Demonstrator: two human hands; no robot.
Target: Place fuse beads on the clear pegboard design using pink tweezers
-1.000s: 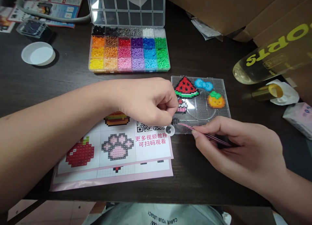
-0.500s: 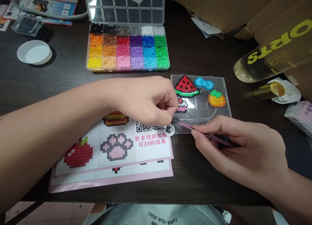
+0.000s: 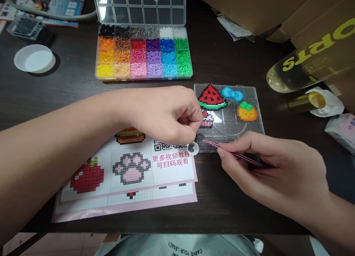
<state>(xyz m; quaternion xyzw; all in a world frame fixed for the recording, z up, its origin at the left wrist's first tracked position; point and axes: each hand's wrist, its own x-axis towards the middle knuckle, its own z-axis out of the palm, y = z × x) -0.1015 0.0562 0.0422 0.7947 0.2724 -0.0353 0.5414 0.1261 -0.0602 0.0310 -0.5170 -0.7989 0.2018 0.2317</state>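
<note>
My left hand [image 3: 172, 115] is closed, knuckles up, over the left edge of a clear pegboard [image 3: 233, 134]. At its thumb tip shows a small round white cup [image 3: 196, 148] with black beads in it, pinched by fingers that are partly hidden. My right hand [image 3: 277, 171] grips pink tweezers [image 3: 238, 155], whose tips meet the board close to some dark beads [image 3: 199, 137]. On the board lie a bead watermelon slice [image 3: 211, 97], a blue bow [image 3: 232, 94], an orange fruit with green leaves [image 3: 247, 112] and a cupcake [image 3: 207, 120], partly covered by my left hand.
Printed pattern sheets [image 3: 172, 174] lie under my left forearm. Behind stands an opened bead box [image 3: 144, 56] sorted by colour. A white dish [image 3: 34, 59] and a clear small box [image 3: 27, 27] are at left; a bottle [image 3: 305, 63] and gold cap [image 3: 306, 101] at right.
The view has shifted slightly. Both hands keep almost the same place, with the tweezer tips moved very slightly left and nearer together.
</note>
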